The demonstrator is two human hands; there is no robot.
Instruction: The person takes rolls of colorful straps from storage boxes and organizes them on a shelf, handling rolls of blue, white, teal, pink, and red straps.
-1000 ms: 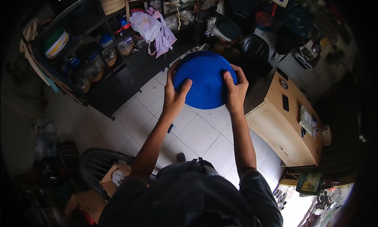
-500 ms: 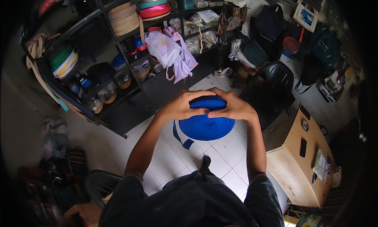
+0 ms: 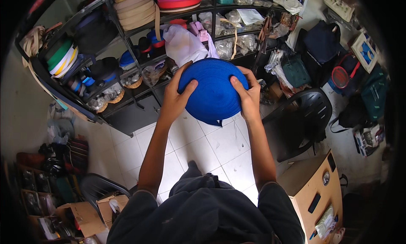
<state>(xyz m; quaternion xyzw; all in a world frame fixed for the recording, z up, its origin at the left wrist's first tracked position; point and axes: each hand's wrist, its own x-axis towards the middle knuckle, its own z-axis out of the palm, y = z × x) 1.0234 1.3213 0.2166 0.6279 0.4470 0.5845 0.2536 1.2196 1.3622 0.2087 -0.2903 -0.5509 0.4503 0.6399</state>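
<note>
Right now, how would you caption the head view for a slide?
Left hand and right hand hold a coiled blue roll by opposite sides above pale floor tiles, with dark shelves beyond.

the left hand (image 3: pixel 174 96) and the right hand (image 3: pixel 250 96) grip a blue roll of strap (image 3: pixel 213 91) at its two sides, thumbs on its flat face. beyond it, a black shelf (image 3: pixel 139 117) bears beige rolls (image 3: pixel 136 13) and a pale plastic bag (image 3: pixel 182 45). a black chair (image 3: pixel 311 111) stands near a wooden desk (image 3: pixel 306 187) on the right, above white floor tiles (image 3: pixel 194 155).
</note>
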